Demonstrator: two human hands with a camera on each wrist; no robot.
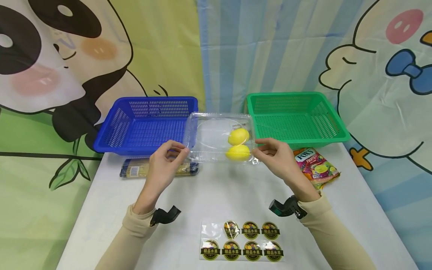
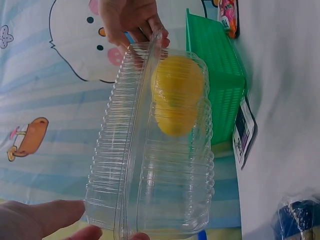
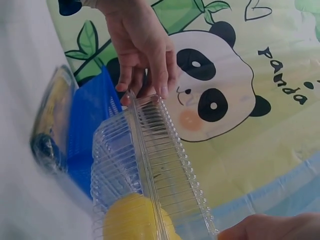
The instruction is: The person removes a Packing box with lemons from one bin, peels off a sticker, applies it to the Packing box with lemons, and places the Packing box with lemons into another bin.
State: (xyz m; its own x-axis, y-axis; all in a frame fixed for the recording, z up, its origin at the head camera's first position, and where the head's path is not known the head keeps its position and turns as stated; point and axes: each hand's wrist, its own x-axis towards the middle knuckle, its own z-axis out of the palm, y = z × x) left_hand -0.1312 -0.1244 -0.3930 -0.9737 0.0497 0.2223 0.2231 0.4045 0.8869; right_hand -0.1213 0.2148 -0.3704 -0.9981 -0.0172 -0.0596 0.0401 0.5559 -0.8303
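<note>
A clear plastic clamshell box [image 1: 210,135], its lid down, is held up off the table between both hands. Two yellow lemons [image 1: 238,137] lie inside it, toward its right end. My left hand [image 1: 166,159] pinches the box's left front corner between thumb and fingers. At the opposite end, my right hand [image 1: 276,157] pinches the right front corner. The left wrist view shows the lemons [image 2: 177,92] through the ribbed wall, near the far hand. In the right wrist view, the left fingers [image 3: 159,75] grip the box's rim at the far end.
Behind the box stand a blue basket [image 1: 155,129] at left and a green basket [image 1: 293,120] at right. A pack of noodle-like sticks [image 1: 143,170] lies before the blue one, a FOX'S candy bag [image 1: 315,167] before the green. A sheet of round stickers [image 1: 241,242] lies in front.
</note>
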